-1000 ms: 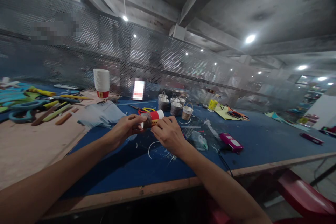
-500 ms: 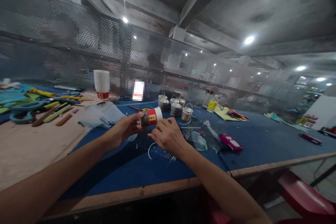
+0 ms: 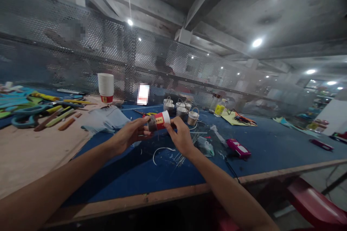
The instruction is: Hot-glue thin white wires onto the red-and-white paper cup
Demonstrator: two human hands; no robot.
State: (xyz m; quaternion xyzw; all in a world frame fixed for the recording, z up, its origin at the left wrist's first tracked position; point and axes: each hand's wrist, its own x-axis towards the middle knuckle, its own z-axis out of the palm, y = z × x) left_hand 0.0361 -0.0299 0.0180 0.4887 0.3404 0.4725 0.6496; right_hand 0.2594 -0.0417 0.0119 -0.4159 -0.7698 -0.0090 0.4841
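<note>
A small paper cup (image 3: 159,120), red and white with a dark band at its base, lies on its side in the air above the blue table (image 3: 260,146). My left hand (image 3: 129,134) grips its dark end, fingers wrapped round it. My right hand (image 3: 181,135) pinches the white rim end from the right. Below the hands a curved white strip (image 3: 160,150) and thin wires lie on the blue surface.
Several small finished cup baskets with handles (image 3: 181,109) stand behind the hands. A stack of white cups (image 3: 105,86) is at back left, near scissors and sticks (image 3: 40,110) and a grey cloth (image 3: 104,119). A pink tool (image 3: 239,148) lies to the right. A mesh screen stands behind.
The cup has been lifted slightly and tilted. My right hand has moved up from beside the cup to pinch its rim end. The white strip on the table is now uncovered.
</note>
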